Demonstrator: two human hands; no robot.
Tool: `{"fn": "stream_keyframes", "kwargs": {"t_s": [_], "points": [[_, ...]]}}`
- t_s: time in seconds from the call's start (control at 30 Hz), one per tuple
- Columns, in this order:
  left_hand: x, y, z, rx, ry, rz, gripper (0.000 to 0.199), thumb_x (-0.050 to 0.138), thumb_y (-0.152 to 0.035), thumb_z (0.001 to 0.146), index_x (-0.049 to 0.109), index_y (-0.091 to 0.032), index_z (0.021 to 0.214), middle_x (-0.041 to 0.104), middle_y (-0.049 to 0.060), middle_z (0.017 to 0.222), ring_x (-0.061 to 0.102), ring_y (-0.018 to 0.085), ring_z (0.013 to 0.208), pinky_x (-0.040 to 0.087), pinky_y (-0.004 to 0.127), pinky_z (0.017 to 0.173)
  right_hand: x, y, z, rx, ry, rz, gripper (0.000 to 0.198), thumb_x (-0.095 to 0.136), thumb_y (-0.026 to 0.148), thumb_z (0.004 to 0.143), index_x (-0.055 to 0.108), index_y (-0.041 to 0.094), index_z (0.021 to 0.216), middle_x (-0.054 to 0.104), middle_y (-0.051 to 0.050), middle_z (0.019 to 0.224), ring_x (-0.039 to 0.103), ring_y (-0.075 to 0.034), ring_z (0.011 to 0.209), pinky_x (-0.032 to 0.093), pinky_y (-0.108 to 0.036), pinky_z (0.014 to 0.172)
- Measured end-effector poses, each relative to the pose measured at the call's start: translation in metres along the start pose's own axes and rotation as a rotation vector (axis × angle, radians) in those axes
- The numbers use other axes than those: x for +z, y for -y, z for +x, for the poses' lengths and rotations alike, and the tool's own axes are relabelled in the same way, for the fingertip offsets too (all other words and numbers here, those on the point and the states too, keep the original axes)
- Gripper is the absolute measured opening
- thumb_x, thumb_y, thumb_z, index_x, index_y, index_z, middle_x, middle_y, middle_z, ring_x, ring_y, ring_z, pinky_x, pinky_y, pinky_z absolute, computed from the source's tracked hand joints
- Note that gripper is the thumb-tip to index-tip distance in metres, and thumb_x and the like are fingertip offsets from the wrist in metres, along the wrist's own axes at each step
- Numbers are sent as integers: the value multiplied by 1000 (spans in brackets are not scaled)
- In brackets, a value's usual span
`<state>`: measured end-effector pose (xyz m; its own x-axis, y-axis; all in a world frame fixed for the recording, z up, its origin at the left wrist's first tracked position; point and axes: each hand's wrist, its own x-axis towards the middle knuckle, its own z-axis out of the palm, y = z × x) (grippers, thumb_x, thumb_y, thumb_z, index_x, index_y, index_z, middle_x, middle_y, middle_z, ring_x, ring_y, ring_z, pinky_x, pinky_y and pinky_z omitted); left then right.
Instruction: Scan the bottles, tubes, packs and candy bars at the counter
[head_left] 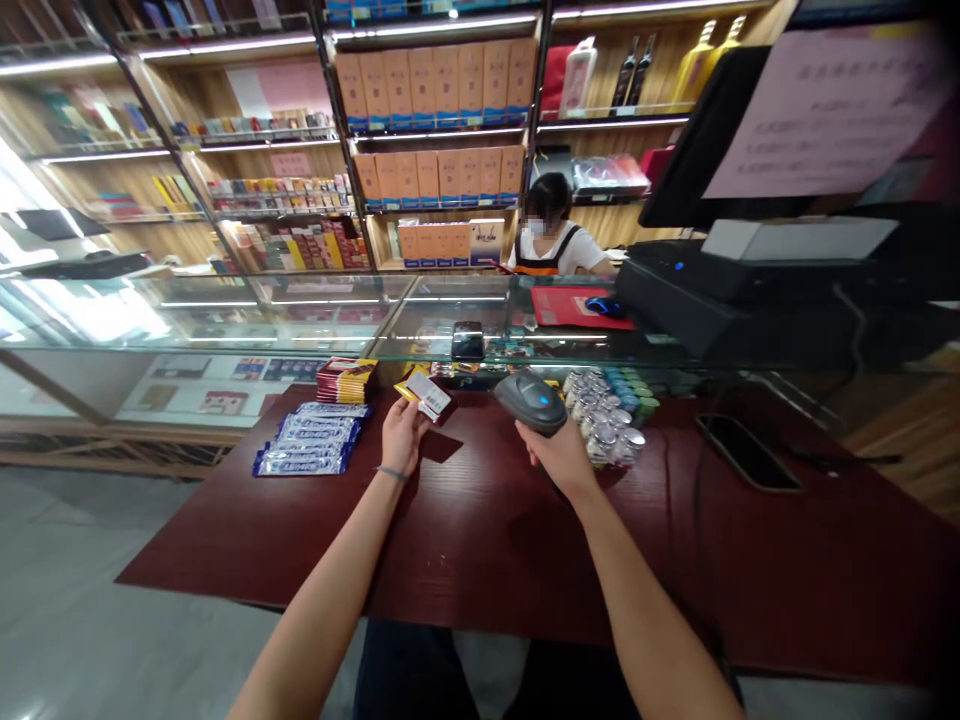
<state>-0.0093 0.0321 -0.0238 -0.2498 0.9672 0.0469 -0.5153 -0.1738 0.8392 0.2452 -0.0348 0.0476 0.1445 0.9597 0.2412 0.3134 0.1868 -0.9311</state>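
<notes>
My left hand (402, 440) pinches a flat yellow and dark red packet (426, 392) by its near edge, with a white barcode label facing up. It is held above the dark red wooden table (480, 540) and casts a shadow there. My right hand (559, 455) is wrapped round the handle of a dark grey barcode scanner (531, 402), its head turned toward the packet and a blue light glowing on top. Left of the packet lie a stack of red and yellow packets (346, 381) and a pile of blue and silver sachets (311, 440).
Behind the scanner stand several small silver-topped containers (604, 415). A phone (748, 452) lies at the right. A glass counter (300, 305) borders the table's far edge, with a monitor (709, 140) at its right. Another person (559, 235) is behind it, before stocked shelves.
</notes>
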Motion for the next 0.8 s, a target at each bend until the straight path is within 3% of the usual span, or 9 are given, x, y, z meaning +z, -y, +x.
{"fn": "stream_keyframes", "kwargs": {"t_s": [0.1, 0.2, 0.33, 0.5, 0.63, 0.8], "points": [[14, 5, 5, 54, -3, 222, 32, 77, -36, 82, 68, -19, 107, 77, 8, 103, 74, 19, 85, 59, 32, 79, -16, 7, 5, 13, -43, 127, 23, 71, 41, 80, 56, 23, 77, 55, 6, 50, 52, -14, 41, 44, -27, 47], [33, 14, 11, 216, 58, 561, 21, 73, -30, 85, 72, -21, 104, 78, 7, 102, 75, 23, 94, 57, 34, 88, -31, 10, 11, -15, -134, 243, 25, 71, 39, 80, 56, 22, 70, 54, 5, 49, 49, -12, 40, 41, -26, 45], [67, 24, 15, 386, 230, 1030, 20, 66, -25, 92, 73, -28, 111, 79, 6, 101, 75, 27, 95, 54, 34, 87, -49, 6, 17, 4, -258, 351, 33, 72, 41, 79, 55, 22, 58, 52, 3, 47, 46, -11, 37, 37, -25, 39], [114, 37, 12, 487, 537, 1617, 33, 47, -26, 104, 61, -26, 134, 77, 8, 109, 74, 23, 96, 53, 30, 85, -72, 2, 21, 41, -359, 472, 30, 77, 39, 74, 57, 22, 60, 51, 4, 45, 44, -11, 34, 35, -25, 35], [143, 55, 11, 654, 747, 1766, 36, 45, -20, 104, 60, -24, 136, 74, 11, 118, 70, 22, 111, 52, 30, 93, -85, 2, 20, 31, -424, 549, 27, 78, 36, 72, 57, 22, 62, 52, 6, 45, 45, -11, 34, 34, -25, 35], [163, 79, 14, 715, 833, 1747, 38, 45, -16, 102, 63, -25, 135, 73, 12, 123, 67, 23, 118, 52, 33, 98, -92, 0, 18, 8, -471, 562, 24, 76, 34, 75, 57, 22, 69, 52, 7, 46, 45, -10, 35, 35, -24, 37]]}}
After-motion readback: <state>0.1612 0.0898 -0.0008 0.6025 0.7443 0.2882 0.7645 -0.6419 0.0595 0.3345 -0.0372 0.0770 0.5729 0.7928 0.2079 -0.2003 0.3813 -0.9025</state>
